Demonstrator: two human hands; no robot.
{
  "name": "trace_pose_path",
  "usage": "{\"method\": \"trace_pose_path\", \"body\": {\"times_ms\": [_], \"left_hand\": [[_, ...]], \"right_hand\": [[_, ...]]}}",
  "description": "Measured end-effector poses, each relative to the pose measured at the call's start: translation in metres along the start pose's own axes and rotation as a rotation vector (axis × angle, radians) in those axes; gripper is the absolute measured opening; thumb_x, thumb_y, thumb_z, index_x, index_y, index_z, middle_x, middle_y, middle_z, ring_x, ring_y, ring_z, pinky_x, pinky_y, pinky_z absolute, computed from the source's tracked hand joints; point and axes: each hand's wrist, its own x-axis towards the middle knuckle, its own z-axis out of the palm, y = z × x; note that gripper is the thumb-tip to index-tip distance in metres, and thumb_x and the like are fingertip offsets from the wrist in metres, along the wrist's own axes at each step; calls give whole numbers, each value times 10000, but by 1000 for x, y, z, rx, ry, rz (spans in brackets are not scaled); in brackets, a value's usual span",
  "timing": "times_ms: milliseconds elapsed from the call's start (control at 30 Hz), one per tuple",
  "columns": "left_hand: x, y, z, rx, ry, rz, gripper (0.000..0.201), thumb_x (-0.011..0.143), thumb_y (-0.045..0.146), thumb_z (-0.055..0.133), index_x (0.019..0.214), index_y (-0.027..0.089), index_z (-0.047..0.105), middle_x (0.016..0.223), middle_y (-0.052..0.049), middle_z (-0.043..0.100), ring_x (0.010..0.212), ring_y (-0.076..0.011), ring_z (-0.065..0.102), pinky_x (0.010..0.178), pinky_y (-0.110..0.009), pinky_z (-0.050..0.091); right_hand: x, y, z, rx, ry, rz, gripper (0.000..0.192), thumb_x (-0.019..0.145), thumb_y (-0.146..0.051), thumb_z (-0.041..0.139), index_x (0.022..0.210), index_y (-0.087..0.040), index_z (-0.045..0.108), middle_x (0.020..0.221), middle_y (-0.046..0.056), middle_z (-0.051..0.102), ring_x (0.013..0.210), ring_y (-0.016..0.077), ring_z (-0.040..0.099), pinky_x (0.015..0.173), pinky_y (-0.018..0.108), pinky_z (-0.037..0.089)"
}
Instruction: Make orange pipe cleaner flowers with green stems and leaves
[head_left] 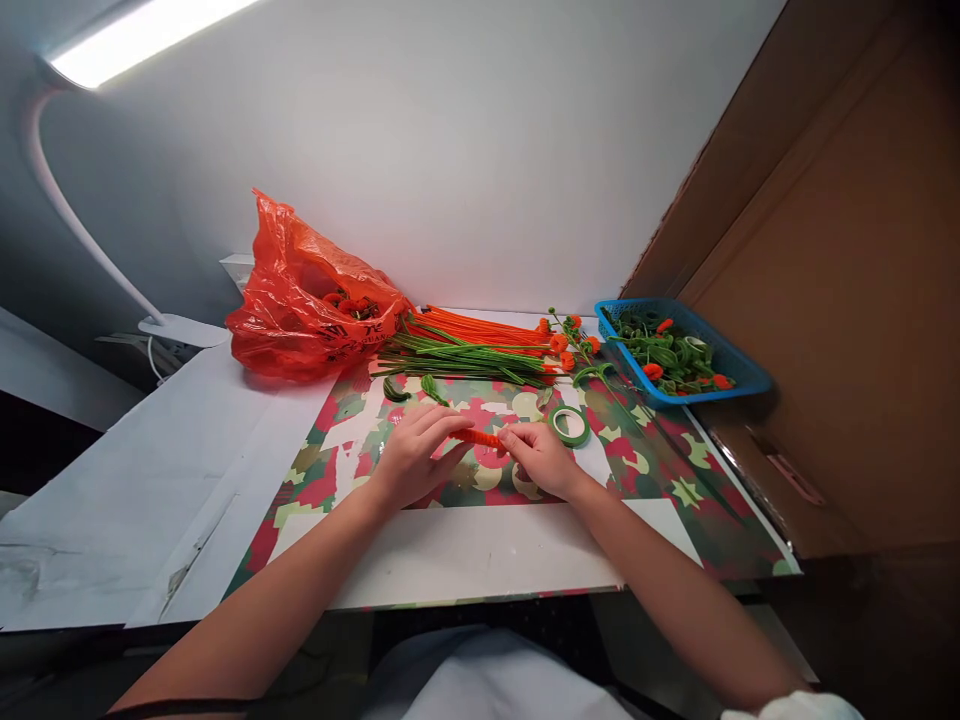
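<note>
Your left hand and right hand pinch one fuzzy orange strip, one end each, over the patterned sheet. Just beyond: two green leaves, one tape roll beside your right. Further out: one red bag, one blue basket.

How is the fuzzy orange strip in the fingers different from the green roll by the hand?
The orange strip is long and thin, but the green roll is a ring. The strip looks fuzzy; the roll looks smooth. The right hand pinches the strip, while the roll lies on the patterned surface. Both are near that hand.
</note>
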Motion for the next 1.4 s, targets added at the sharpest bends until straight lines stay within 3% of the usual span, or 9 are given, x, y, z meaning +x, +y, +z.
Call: {"method": "trace_pose_path", "body": {"times_ms": [167,467,600,800,933,1067,1233,1333,1400], "left_hand": [[-1,1,0,-69,-95,17,115,938,238,494,953,193,598,804,-40,688,742,-168,619,695,-293,462],[-4,-2,3,-161,-218,-43,188,966,291,465,927,187,616,769,-26,727,652,-146,622,680,-288,420],[-5,0,2,-258,-275,-215,203,946,319,482,878,193,625,713,-17,716,656,-155,597,673,-281,438],[-3,6,-1,-672,-418,-632,252,924,383,481,864,166,596,665,-10,666,521,-108,558,499,-211,445],[-1,7,-2,-780,-408,-709,283,905,424,509,830,160,582,653,-7,650,507,-100,544,473,-199,438],[-1,7,0,-651,-369,-615,259,910,399,498,936,168,613,714,-18,670,584,-126,601,531,-226,490],[-2,7,2,-299,-123,-314,364,858,302,614,1191,185,524,1059,-89,664,873,-180,634,766,-313,528],[-1,4,1,-154,6,-149,253,869,247,608,1113,196,565,1082,-96,651,936,-196,616,824,-346,503],[0,2,0,-84,19,-88,107,894,214,570,992,208,612,997,-67,680,908,-189,622,818,-343,485]], "right_hand": [[1,1,-6,24,-92,57,430,872,-527,446,605,-195,499,470,-60,341,381,94,388,393,229,292],[-2,-7,-13,-235,-36,-68,441,906,-390,445,521,-191,362,458,-44,379,455,93,413,476,236,266],[-4,-10,-12,-328,26,-141,423,895,-353,476,515,-186,396,447,-40,411,468,94,364,496,255,234],[-5,-10,-11,-429,124,-223,374,878,-319,533,532,-176,544,463,-22,503,484,99,392,524,260,244],[-5,-9,-9,-429,142,-270,330,887,-300,531,593,-179,618,489,-11,564,488,103,435,544,256,273],[-5,-7,-7,-458,173,-277,323,883,-307,530,596,-180,607,499,-11,557,495,106,434,552,257,283],[-4,-7,-8,-364,206,-189,366,903,-352,478,580,-187,530,462,-31,467,487,109,405,525,255,270],[-3,-7,-9,-315,236,-149,404,910,-373,444,550,-190,461,457,-37,409,484,106,370,508,259,254],[-2,-6,-9,-319,238,-133,425,908,-388,437,531,-192,419,455,-38,387,481,105,349,501,263,247]]}}
